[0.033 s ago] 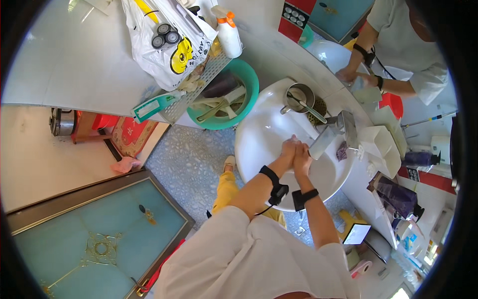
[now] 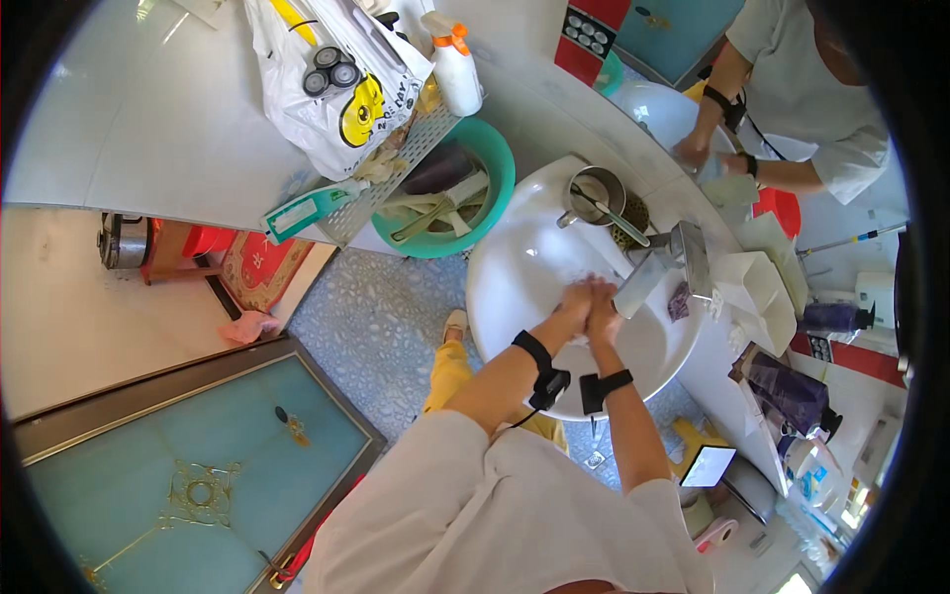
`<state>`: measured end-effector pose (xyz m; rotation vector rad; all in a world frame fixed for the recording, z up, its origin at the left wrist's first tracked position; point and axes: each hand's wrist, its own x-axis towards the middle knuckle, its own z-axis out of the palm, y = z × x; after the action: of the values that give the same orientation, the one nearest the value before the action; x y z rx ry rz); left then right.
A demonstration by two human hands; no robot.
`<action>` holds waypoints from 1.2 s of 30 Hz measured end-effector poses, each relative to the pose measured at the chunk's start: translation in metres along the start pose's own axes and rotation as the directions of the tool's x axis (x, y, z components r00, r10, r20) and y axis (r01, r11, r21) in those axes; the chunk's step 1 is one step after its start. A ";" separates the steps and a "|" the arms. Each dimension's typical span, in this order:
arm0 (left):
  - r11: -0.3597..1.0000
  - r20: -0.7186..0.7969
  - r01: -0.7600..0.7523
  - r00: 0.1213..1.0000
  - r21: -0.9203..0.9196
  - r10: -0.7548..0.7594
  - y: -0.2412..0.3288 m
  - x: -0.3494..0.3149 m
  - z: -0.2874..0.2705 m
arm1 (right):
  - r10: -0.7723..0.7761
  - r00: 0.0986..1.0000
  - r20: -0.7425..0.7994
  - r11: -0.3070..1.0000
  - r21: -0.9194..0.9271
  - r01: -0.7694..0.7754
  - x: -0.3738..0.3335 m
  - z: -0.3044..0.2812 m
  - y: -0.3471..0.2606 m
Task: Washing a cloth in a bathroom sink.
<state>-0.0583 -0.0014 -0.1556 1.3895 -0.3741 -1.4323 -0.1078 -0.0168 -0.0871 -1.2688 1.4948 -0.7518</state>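
Note:
Over the white sink [image 2: 524, 259], my left hand [image 2: 575, 300] and my right hand [image 2: 603, 315] are pressed together, palm toward palm, with fingers bent round each other. They are beside the spout of the wide, flat metal faucet [image 2: 648, 282]. Whether anything lies between the palms is hidden, and the fingers are partly blurred. Both wrists wear black straps. On the sink's far rim stands a metal mug [image 2: 582, 210] with a toothbrush [image 2: 621, 222] laid across it. A small purple packet [image 2: 679, 302] lies right of the spout.
A teal basin [image 2: 506, 163] holding wet cloths and a brush stands left of the sink. Above it sit a white plastic bag [image 2: 287, 94] and a spray bottle [image 2: 456, 81]. At right are a white container [image 2: 747, 297], a purple pump bottle [image 2: 792, 388] and a mirror [image 2: 693, 69].
My joined hands have shifted slightly, the left one a little to the right and over the other. Everything else stays where it was.

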 end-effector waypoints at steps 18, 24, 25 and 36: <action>0.971 -0.107 -0.180 0.974 0.161 0.198 0.007 0.014 0.011 | -0.055 0.996 0.064 0.989 0.139 0.045 -0.007 -0.022 -0.031; 0.823 -0.071 -0.124 0.978 0.554 0.195 0.053 -0.019 0.023 | -0.020 0.994 -0.110 0.972 0.230 0.045 0.010 -0.015 0.005; 0.818 -0.058 -0.144 0.976 0.557 0.211 0.062 -0.018 0.015 | 0.134 0.991 -0.012 0.701 0.708 -0.086 0.020 -0.015 0.003; 0.932 -0.134 0.256 0.946 -0.256 -0.296 0.083 -0.039 -0.019 | 0.114 0.991 0.067 0.993 -0.041 -0.111 -0.007 0.009 0.018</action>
<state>-0.0140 0.0056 -0.0735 1.3940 0.1074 -1.5143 -0.1061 -0.0041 -0.1041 -1.2150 1.5165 -0.6037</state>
